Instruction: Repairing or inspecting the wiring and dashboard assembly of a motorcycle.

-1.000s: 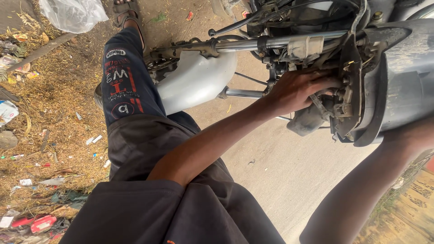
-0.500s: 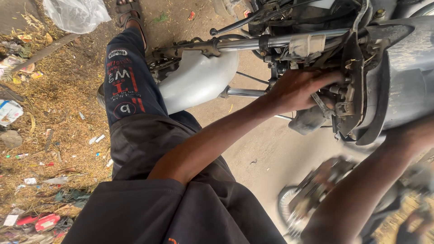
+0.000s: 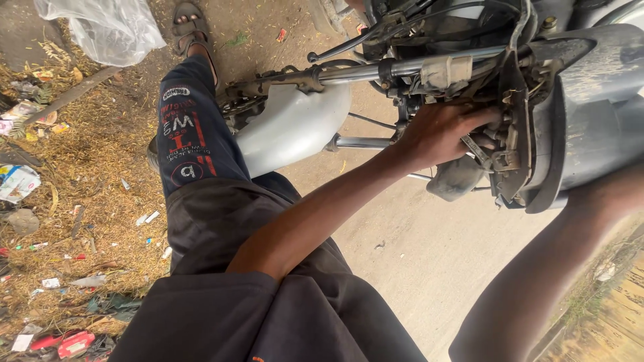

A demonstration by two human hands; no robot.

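Outdoors, concrete ground [image 3: 429,261], littered straw [image 3: 87,154]

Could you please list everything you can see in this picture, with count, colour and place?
motorcycle front: one, grey, upper right
handlebar: one, metal, top centre
front mudguard: one, white-grey, centre, beside the knee
plastic bag: one, clear, top left
litter: many scraps, mixed colours, on straw at left
ground: pale bare earth, centre
sandal: one, dark, on the foot, top
jeans: dark blue with red and white print
left hand: reaching into the parts behind the headlight shell; whether it grips anything is unclear
right forearm: lower right, hand hidden behind the motorcycle
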